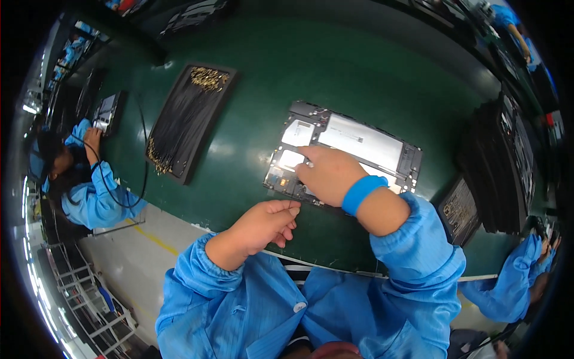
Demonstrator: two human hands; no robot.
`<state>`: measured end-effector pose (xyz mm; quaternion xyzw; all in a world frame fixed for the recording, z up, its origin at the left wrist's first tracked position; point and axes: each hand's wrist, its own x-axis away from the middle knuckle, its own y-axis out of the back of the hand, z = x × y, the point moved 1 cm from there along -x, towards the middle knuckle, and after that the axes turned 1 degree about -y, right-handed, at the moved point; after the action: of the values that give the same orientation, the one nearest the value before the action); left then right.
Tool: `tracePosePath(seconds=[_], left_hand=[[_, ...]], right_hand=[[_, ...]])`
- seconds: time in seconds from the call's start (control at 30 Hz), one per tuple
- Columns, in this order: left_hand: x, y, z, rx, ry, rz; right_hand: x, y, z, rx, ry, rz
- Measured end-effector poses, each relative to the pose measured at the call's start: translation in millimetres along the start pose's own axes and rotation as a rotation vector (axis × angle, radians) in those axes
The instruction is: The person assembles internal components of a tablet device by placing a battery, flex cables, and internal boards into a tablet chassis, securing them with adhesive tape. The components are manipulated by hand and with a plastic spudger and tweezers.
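An opened tablet lies on the green bench in front of me, its silver battery cells and circuit boards exposed. Over its left half reaches my right hand, a blue band at the wrist. The index finger and thumb are apart, touching or nearly touching the shielded board area; the other fingers are partly hidden. My left hand is just off the tablet's near left edge. Its thumb and fingertips are pinched together, and anything between them is too small to make out.
Left of the tablet, a black foam tray holds many thin black cables with gold-coloured ends. A tall stack of black trays rises at the right, beside a smaller tray of parts. Co-workers in blue sit at both sides; a black cable loops at left.
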<state>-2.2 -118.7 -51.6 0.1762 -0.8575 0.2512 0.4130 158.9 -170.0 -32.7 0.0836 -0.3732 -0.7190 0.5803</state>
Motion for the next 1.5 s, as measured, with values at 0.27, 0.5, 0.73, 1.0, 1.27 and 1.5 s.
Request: tracePosePath(seconds=[0.27, 0.5, 0.73, 1.0, 1.27, 1.5], left_hand=[[7, 13, 1, 0.01, -0.004, -0.034], [-8, 31, 5, 0.321, -0.076, 0.322], [-8, 30, 3, 0.298, -0.078, 0.306], [7, 5, 1, -0.066, -0.143, 0.045], [42, -77, -16, -1.198, -1.018, 0.466], [15, -76, 0, -1.111, -1.338, 0.037]], right_hand=[[33, 6, -11, -0.241, -0.093, -0.139], [173, 69, -111, -0.632, -0.624, -1.008], [255, 30, -131, -0.199, -1.008, -0.885], [230, 25, -102, -0.098, -0.779, -0.859], [171, 12, -31, -0.482, 0.147, 0.348], [166, -6, -43, -1.051, -0.228, -0.105]])
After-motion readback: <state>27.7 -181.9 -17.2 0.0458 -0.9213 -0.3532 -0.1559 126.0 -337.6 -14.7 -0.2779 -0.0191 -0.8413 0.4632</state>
